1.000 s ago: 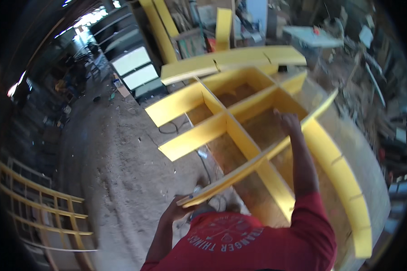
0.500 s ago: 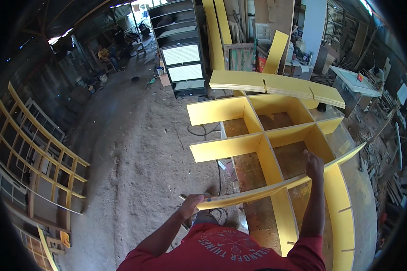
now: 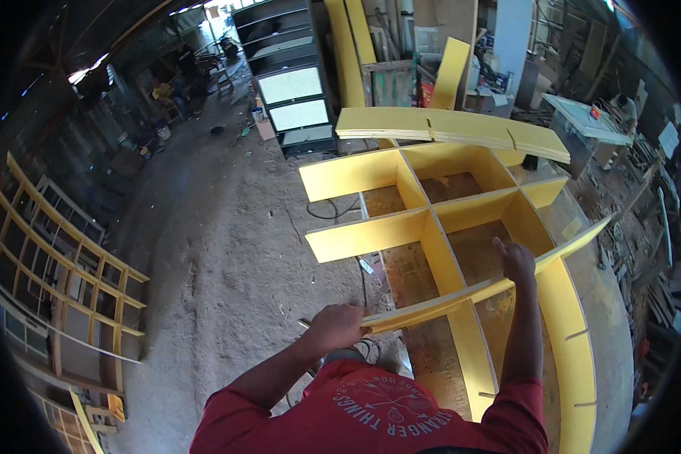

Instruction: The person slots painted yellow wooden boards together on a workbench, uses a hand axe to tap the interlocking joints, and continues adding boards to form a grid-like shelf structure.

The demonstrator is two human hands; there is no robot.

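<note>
A yellow lattice frame of slotted boards (image 3: 412, 227) lies in front of me, its boards standing on edge and crossing each other. My left hand (image 3: 337, 327) is closed round the left end of the nearest long cross board (image 3: 424, 312). That board runs to the right and looks bowed in this view. My right hand (image 3: 517, 263) is at the same board farther right, fingers curled, its knuckles over a square compartment. The wrist crosses above the board's edge; what those fingers hold, if anything, is hidden.
A stack of slotted yellow boards (image 3: 454, 126) lies behind the lattice. Beyond stands a dark shelf unit (image 3: 291, 83). Yellow grid frames (image 3: 68, 257) lean at the left. A dark cable (image 3: 329, 216) lies on the dirt floor. Wood scraps (image 3: 651, 280) are piled at the right.
My left hand has moved right and slightly up with the board end, and its back now faces up. The view has shifted a little. My right hand stays by the board.
</note>
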